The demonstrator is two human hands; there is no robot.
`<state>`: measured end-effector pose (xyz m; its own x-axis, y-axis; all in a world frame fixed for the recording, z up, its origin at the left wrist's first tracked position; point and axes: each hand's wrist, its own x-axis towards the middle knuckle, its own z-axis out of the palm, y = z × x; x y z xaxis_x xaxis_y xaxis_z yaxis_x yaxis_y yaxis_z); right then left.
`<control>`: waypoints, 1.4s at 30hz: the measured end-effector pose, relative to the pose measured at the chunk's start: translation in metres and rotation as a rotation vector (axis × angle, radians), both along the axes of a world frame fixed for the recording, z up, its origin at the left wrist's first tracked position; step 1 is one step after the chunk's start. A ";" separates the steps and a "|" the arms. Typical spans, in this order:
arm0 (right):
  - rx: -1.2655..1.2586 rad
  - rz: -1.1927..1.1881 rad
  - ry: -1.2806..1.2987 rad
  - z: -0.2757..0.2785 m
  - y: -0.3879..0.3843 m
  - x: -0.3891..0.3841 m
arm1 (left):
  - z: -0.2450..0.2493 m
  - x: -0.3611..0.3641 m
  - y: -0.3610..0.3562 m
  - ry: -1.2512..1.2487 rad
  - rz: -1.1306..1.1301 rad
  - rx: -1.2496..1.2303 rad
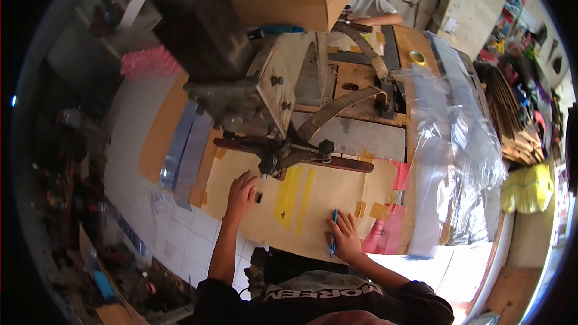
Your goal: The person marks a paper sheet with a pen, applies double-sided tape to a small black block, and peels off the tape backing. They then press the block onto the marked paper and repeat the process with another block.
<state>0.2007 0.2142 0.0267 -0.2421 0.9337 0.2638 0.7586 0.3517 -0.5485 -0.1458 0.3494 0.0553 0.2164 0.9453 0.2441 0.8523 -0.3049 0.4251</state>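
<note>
Beyond the left hand (242, 197), the metal machine head (241, 105) hides some of the brown paper (253, 222). Farther off, the cardboard box (277, 0) is cut by the top edge and partly covers another person (373, 9). Clutter (66, 186) left of that hand blurs; markings on the right hand's (346, 236) blue pen (335, 219) are too small to tell

At the front of the surface (412, 41), below the machine head (241, 96), the paper sheet (328, 195); at right, plastic sheets (475, 138); behind, near these, tape roll (416, 58); farther back, cardboard box (283, 3).
</note>
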 end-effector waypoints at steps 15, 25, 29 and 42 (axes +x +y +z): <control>-0.016 -0.056 -0.009 0.011 0.000 -0.003 | -0.038 -0.040 0.015 -0.005 -0.412 -0.153; 0.048 -0.060 -0.026 0.000 -0.012 -0.017 | -0.047 -0.060 0.013 -0.015 -0.505 -0.066; 0.095 -0.067 -0.052 -0.006 -0.016 -0.023 | -0.046 -0.080 -0.002 0.139 -0.561 -0.043; 0.087 -0.125 0.024 -0.018 -0.023 -0.025 | -0.079 -0.096 -0.017 0.234 -0.498 0.134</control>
<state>0.1761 0.1908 0.0084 -0.1184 0.9296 0.3491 0.7863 0.3025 -0.5388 -0.2414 0.3324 -0.0232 0.6910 0.6795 0.2465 0.6588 -0.7324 0.1721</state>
